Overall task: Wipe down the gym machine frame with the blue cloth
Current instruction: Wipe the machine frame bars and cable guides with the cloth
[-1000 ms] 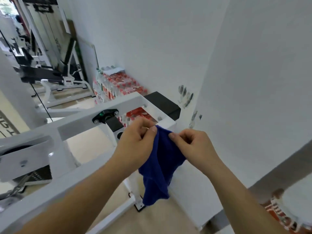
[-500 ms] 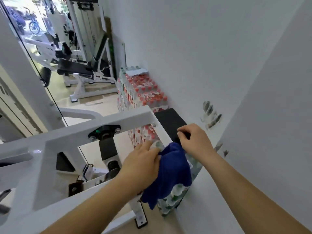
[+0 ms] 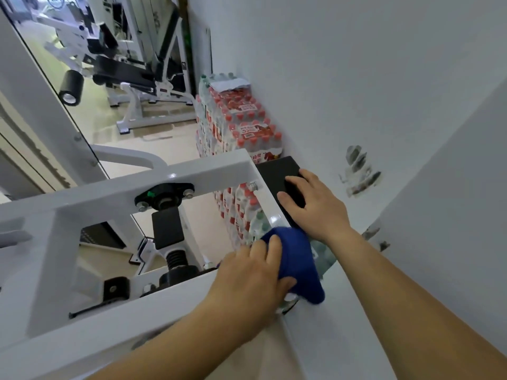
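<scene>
Lower middle, left hand (image 3: 252, 278) grips the cloth (image 3: 300, 256) on the frame (image 3: 109, 200). Right hand (image 3: 315, 205) lies flat on the pad (image 3: 277, 171); the frame's corner under the cloth is hidden.

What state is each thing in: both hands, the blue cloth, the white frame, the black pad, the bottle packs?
left hand, gripping the blue cloth.
right hand, open, flat on the black pad.
blue cloth, bunched, pressed on the white frame.
white frame, cloth on its right rail.
black pad, under the right hand.
bottle packs, wrapped, stacked against the wall.
</scene>
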`<control>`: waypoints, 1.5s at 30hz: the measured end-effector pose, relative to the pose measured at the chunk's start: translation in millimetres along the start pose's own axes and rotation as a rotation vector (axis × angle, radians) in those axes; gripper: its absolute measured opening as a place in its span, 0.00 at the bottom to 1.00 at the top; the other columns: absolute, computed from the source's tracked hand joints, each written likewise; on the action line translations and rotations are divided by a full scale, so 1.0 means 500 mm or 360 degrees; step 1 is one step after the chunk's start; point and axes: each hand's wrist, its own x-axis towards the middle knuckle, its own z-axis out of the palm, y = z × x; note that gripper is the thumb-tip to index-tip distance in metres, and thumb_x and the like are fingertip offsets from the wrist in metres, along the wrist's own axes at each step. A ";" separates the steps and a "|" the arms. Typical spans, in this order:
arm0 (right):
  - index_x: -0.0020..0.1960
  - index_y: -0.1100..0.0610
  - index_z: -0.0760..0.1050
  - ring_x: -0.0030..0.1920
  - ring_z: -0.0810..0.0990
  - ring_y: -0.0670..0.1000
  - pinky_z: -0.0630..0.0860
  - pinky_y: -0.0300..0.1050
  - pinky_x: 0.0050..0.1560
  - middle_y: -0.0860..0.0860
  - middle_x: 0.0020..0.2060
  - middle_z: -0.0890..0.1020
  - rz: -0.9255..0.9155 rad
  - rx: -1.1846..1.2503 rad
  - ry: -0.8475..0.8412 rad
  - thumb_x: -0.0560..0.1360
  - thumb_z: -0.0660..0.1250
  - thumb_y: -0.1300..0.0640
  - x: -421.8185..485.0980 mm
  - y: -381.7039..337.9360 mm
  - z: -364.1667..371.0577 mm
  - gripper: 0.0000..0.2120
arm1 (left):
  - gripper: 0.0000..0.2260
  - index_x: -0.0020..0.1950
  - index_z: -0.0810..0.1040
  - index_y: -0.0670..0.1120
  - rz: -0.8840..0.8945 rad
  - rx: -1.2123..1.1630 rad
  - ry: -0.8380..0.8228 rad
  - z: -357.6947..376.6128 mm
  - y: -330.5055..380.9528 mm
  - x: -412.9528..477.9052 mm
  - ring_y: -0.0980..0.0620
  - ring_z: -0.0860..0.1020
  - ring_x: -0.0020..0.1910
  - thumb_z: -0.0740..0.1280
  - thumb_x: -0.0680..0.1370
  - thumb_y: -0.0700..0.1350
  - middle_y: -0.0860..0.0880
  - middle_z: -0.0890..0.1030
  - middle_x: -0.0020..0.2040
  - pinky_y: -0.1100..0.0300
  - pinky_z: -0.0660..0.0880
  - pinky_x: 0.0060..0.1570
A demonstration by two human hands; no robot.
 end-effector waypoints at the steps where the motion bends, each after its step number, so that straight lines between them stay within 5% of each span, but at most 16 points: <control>1: 0.75 0.38 0.63 0.76 0.65 0.47 0.72 0.57 0.68 0.39 0.79 0.58 -0.0001 -0.0013 0.0002 0.78 0.53 0.28 0.001 -0.001 0.001 0.29 | 0.31 0.80 0.49 0.50 0.0008 0.0049 -0.0039 -0.001 -0.020 -0.019 0.47 0.72 0.59 0.51 0.83 0.65 0.49 0.70 0.68 0.52 0.72 0.59; 5: 0.74 0.39 0.64 0.71 0.70 0.50 0.74 0.55 0.62 0.38 0.77 0.58 0.0031 -0.0062 0.0057 0.77 0.54 0.28 0.002 -0.005 0.005 0.29 | 0.30 0.78 0.54 0.50 -0.0026 0.0161 -0.0067 -0.005 -0.021 -0.007 0.45 0.75 0.57 0.53 0.82 0.66 0.46 0.72 0.66 0.50 0.74 0.54; 10: 0.75 0.38 0.63 0.73 0.67 0.50 0.71 0.56 0.66 0.39 0.79 0.57 0.0061 -0.0036 0.0018 0.78 0.54 0.29 -0.003 -0.007 0.000 0.29 | 0.25 0.61 0.68 0.48 -0.0088 -0.0070 0.0017 -0.003 0.048 0.069 0.47 0.77 0.48 0.60 0.78 0.68 0.48 0.76 0.55 0.50 0.77 0.48; 13: 0.77 0.38 0.62 0.75 0.65 0.50 0.69 0.56 0.67 0.39 0.80 0.57 0.0076 -0.0051 0.0012 0.79 0.53 0.30 -0.007 -0.007 0.002 0.29 | 0.26 0.71 0.63 0.50 -0.0050 0.0036 0.0036 0.009 0.005 0.008 0.47 0.75 0.57 0.58 0.81 0.66 0.49 0.74 0.64 0.51 0.73 0.57; 16: 0.75 0.38 0.64 0.73 0.68 0.50 0.71 0.55 0.64 0.39 0.79 0.59 0.0062 -0.0053 0.0088 0.78 0.55 0.30 -0.006 -0.006 0.008 0.28 | 0.31 0.80 0.47 0.51 0.0012 0.0201 -0.0099 0.020 -0.068 -0.060 0.46 0.67 0.72 0.52 0.83 0.64 0.50 0.64 0.76 0.45 0.59 0.76; 19: 0.74 0.38 0.65 0.70 0.71 0.51 0.72 0.54 0.63 0.39 0.77 0.61 0.0057 -0.0068 0.0163 0.78 0.56 0.30 -0.003 -0.006 0.011 0.27 | 0.32 0.81 0.44 0.51 0.0152 0.0175 -0.0022 0.010 -0.072 -0.053 0.46 0.62 0.77 0.51 0.84 0.63 0.48 0.61 0.79 0.43 0.49 0.80; 25: 0.75 0.37 0.64 0.73 0.68 0.51 0.70 0.55 0.66 0.38 0.79 0.58 0.0069 -0.0047 0.0076 0.78 0.54 0.29 -0.007 -0.006 0.006 0.28 | 0.32 0.81 0.39 0.55 0.0158 -0.0095 0.0065 -0.002 0.012 0.006 0.45 0.66 0.71 0.45 0.82 0.67 0.48 0.58 0.80 0.47 0.65 0.72; 31: 0.75 0.38 0.64 0.71 0.69 0.51 0.72 0.54 0.64 0.39 0.78 0.60 0.0060 -0.0039 0.0111 0.78 0.56 0.31 -0.004 -0.006 0.009 0.27 | 0.41 0.82 0.40 0.53 0.0009 0.0017 -0.0085 0.002 -0.018 -0.080 0.48 0.58 0.76 0.42 0.76 0.75 0.50 0.53 0.81 0.49 0.54 0.77; 33: 0.74 0.38 0.66 0.70 0.71 0.50 0.73 0.53 0.63 0.38 0.77 0.61 0.0049 -0.0033 0.0133 0.77 0.56 0.30 -0.002 -0.007 0.009 0.27 | 0.41 0.81 0.50 0.51 -0.0073 0.0032 -0.0038 -0.003 -0.008 -0.051 0.48 0.68 0.68 0.44 0.76 0.76 0.49 0.65 0.75 0.50 0.64 0.70; 35: 0.73 0.38 0.66 0.69 0.71 0.49 0.73 0.53 0.63 0.37 0.77 0.61 0.0045 -0.0023 0.0131 0.77 0.56 0.30 -0.003 -0.006 0.009 0.27 | 0.35 0.69 0.66 0.50 -0.0137 -0.0058 0.0051 -0.012 0.022 0.007 0.50 0.73 0.52 0.49 0.76 0.76 0.50 0.75 0.60 0.53 0.72 0.52; 37: 0.73 0.38 0.66 0.70 0.70 0.49 0.73 0.53 0.63 0.38 0.77 0.61 0.0037 -0.0009 0.0127 0.78 0.56 0.31 -0.006 -0.004 0.009 0.26 | 0.31 0.58 0.71 0.48 -0.0221 -0.0187 0.0052 -0.020 0.052 0.061 0.50 0.75 0.44 0.51 0.77 0.75 0.49 0.77 0.49 0.53 0.73 0.43; 39: 0.74 0.38 0.65 0.70 0.70 0.50 0.73 0.53 0.63 0.39 0.78 0.60 0.0023 -0.0004 0.0105 0.78 0.56 0.31 -0.005 -0.003 0.006 0.26 | 0.29 0.57 0.72 0.48 -0.0269 -0.0206 0.0078 -0.018 0.067 0.074 0.49 0.76 0.44 0.51 0.79 0.72 0.49 0.78 0.49 0.53 0.75 0.45; 43: 0.75 0.39 0.64 0.71 0.69 0.50 0.73 0.54 0.63 0.39 0.78 0.60 0.0032 -0.0031 0.0048 0.79 0.56 0.32 -0.007 -0.004 0.004 0.27 | 0.21 0.72 0.64 0.54 -0.0039 -0.0180 0.0250 0.020 0.006 -0.012 0.51 0.75 0.57 0.47 0.84 0.62 0.55 0.76 0.66 0.55 0.72 0.60; 45: 0.73 0.40 0.65 0.69 0.71 0.50 0.74 0.54 0.62 0.41 0.76 0.61 0.0059 -0.0040 0.0017 0.79 0.57 0.32 0.001 -0.004 0.002 0.26 | 0.22 0.74 0.65 0.55 -0.0037 -0.0208 0.0299 0.023 -0.049 -0.053 0.54 0.80 0.56 0.42 0.85 0.59 0.57 0.80 0.65 0.58 0.77 0.57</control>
